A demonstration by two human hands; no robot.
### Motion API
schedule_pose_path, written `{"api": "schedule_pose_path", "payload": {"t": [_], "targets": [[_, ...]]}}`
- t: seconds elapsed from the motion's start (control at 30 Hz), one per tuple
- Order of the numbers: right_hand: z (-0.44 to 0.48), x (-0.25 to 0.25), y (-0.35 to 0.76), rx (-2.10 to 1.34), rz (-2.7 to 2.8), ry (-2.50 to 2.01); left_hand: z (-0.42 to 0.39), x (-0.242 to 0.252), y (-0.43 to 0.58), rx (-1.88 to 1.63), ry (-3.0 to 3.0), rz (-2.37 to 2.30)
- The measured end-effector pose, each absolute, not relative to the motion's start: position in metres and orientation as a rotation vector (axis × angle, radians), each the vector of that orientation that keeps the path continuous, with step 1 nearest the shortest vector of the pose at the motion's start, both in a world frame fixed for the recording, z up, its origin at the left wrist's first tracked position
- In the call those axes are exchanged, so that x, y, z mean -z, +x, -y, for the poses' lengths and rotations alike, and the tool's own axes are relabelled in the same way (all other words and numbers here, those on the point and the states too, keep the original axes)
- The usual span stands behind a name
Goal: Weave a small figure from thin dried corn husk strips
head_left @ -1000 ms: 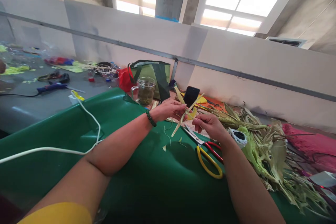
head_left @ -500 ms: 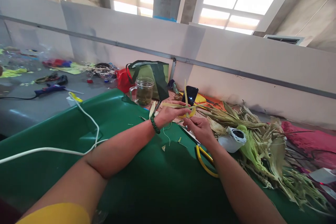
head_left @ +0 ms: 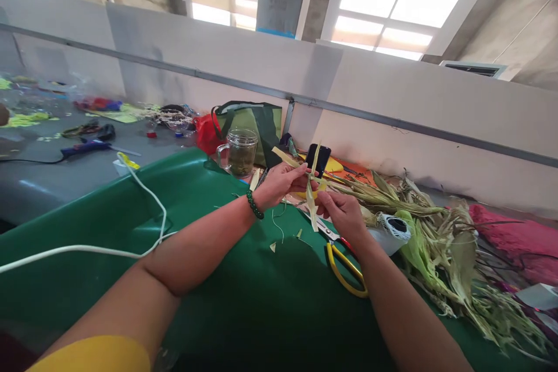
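Pale yellow-green leaf strips [head_left: 311,200] cross each other between my two hands, above the green table cover [head_left: 244,296]. My left hand [head_left: 283,181], with a green bead bracelet at the wrist, is closed on the crossing from the left. From the right, my right hand [head_left: 342,209] pinches the same strips, one end hanging down below its fingers. A thin pale thread [head_left: 279,226] dangles under my left hand. Yellow-handled scissors [head_left: 342,256] lie on the cover just below my right hand.
A pile of dried husks and leaves [head_left: 444,244] fills the right side, with a white thread spool [head_left: 390,231] at its edge. Behind my hands stand a glass mug [head_left: 239,152], a green bag [head_left: 257,125] and a black phone [head_left: 318,158]. A white cable [head_left: 131,244] crosses the left.
The crossed strips have turned in my hands: the long strip went from slanted to upright, and now one end hangs down. Both hands stayed close together at the same spot.
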State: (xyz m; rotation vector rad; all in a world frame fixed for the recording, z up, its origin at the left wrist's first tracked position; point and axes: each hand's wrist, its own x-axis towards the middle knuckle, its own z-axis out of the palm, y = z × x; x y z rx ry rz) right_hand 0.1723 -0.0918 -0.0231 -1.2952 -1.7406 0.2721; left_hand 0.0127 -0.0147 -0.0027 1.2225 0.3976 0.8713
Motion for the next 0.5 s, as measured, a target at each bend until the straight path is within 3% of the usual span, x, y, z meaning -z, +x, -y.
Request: {"api": "schedule_pose_path", "payload": {"t": [0.23, 0.5], "targets": [[0.095, 0.013, 0.180, 0.386, 1.577, -1.183, 0.020, 0.004, 0.016, -0.934, 1.463, -0.416], [0.090, 0.013, 0.190, -0.211, 1.890, -1.360, 0.016, 0.000, 0.009, -0.835, 1.631, -0.466]]}}
